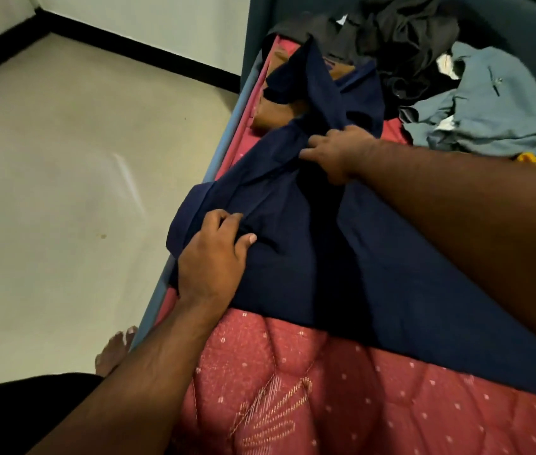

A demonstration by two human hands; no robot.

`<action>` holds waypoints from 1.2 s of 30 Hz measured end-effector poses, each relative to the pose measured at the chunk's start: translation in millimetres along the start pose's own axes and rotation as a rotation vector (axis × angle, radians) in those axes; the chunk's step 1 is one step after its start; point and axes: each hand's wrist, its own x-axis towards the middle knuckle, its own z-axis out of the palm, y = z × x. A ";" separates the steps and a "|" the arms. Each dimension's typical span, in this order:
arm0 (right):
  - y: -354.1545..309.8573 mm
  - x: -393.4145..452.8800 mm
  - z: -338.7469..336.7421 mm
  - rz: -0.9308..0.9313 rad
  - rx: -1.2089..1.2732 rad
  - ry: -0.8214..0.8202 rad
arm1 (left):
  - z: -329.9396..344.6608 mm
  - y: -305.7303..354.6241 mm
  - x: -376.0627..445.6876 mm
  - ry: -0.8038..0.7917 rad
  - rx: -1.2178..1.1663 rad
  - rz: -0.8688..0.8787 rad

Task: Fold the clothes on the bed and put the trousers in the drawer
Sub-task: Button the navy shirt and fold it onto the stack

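On the near left part of the red quilted mattress, a dark navy blue cloth garment is spread out, with its far end reaching toward the bed's far edge over a brown folded item. The garment's left edge, near the bed side, is pinched between the curled fingers and thumb of the left hand. A bunched fold at the garment's middle is gripped by the right hand, fingers curled into the cloth. At the far right, a light grey-blue crumpled garment lies beside a heap of dark grey clothes. A cream tiled floor is seen at the left.
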 end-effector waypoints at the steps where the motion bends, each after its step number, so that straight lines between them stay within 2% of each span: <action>1: 8.0 -1.3 -1.8 0.031 0.022 -0.045 | 1.0 -0.3 -0.6 0.002 -0.002 -0.003; 3: 20.5 -5.5 -4.1 0.065 0.023 -0.084 | 1.3 -0.7 -0.2 0.006 -0.001 -0.005; 11: 17.9 -33.4 -13.5 0.203 -0.025 0.040 | 0.0 -4.5 -3.9 0.035 -0.073 -0.005; 13: 26.8 -47.1 -17.2 0.262 -0.031 0.026 | 0.4 -3.1 -2.7 0.018 -0.040 -0.021; 17: 60.7 -89.5 -10.1 0.390 -0.093 -0.329 | 0.1 -0.3 -2.4 -0.009 0.029 -0.006; 19: 75.8 -119.1 3.1 0.395 -0.109 -0.465 | -1.8 1.8 -2.4 -0.026 0.043 -0.007; 21: 88.0 -145.3 30.1 0.416 0.089 -0.581 | -2.7 -0.1 -1.0 -0.042 0.062 -0.021; 23: 95.4 -178.8 69.3 0.520 0.463 -0.653 | -3.2 2.2 -1.2 -0.079 0.087 -0.024; 25: 93.5 -211.2 112.4 0.669 0.805 -0.530 | -5.4 4.4 1.3 -0.128 0.115 -0.024; 27: 82.8 -240.8 157.6 0.805 0.991 -0.332 | -9.8 6.2 4.6 -0.184 0.145 0.001; 30: 57.2 -276.6 205.6 0.875 1.011 -0.120 | -17.4 18.7 5.4 -0.262 0.317 0.034; 32: 42.3 -283.3 222.6 0.914 1.022 -0.030 | -21.8 34.1 2.6 -0.206 0.567 0.093; 34: 33.6 -282.7 230.2 0.954 1.034 0.087 | -22.5 55.4 -2.3 -0.144 0.757 0.240; 36: 33.8 -275.7 234.6 0.959 1.095 0.174 | -14.8 72.2 -5.5 -0.181 0.833 0.400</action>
